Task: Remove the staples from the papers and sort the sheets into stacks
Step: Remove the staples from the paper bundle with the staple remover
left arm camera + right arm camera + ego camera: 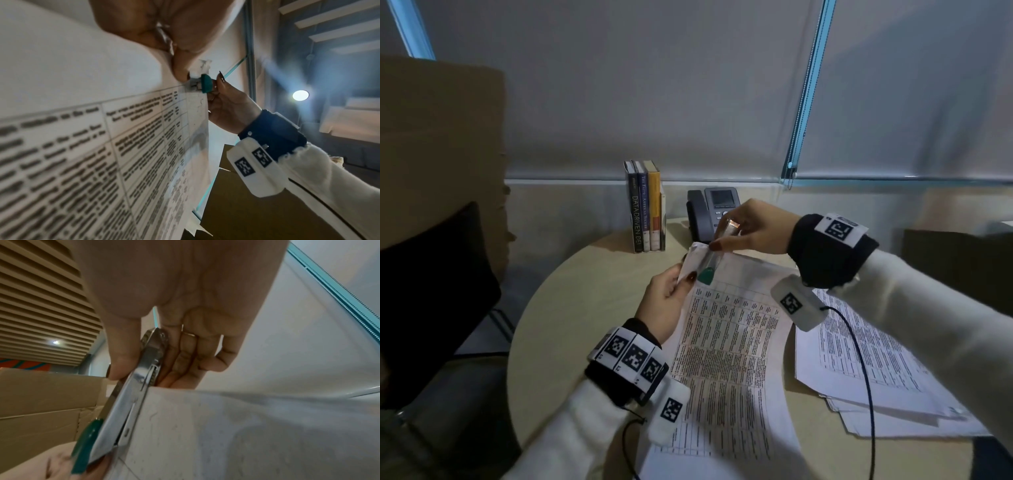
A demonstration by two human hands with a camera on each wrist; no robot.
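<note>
- Papers [726, 346]: stapled set w/ printed tables, lying down the middle of the round table [571, 291]; top corner lifted off the surface and folded back between both hands.
- Progress, judged: staple on this set is being worked now, not yet out. The metal tip of the staple remover [714, 255] sits right at the folded corner; the staple itself is too small to make out.
- Done so far, judged: a loose, fanned stack of sheets [876, 370] lies just right of the held set, partly under the right forearm. Whether those sheets are already unstapled cannot be told.
- Left, judged: pull the staple, split the sheets, lay them on stacks; sorting appears barely begun, since only one other pile is in view.
- Left hand [667, 301]: low, palm toward the page, thumb and fingers pinching the folded corner, steadying it beside the remover's green end.
- Right hand [750, 229]: raised above the corner, wrist bent down, thumb and fingers gripping the remover's metal body [144, 369] near its upper end; tool slants down-left to the paper. Ring on one finger.
- Wrist views: the remover's green grip [205, 82] touches the paper edge; left thumb pressed close alongside.
- Background: books [645, 205] upright and desk phone [712, 212] at the table's far edge, well apart from the work.
</note>
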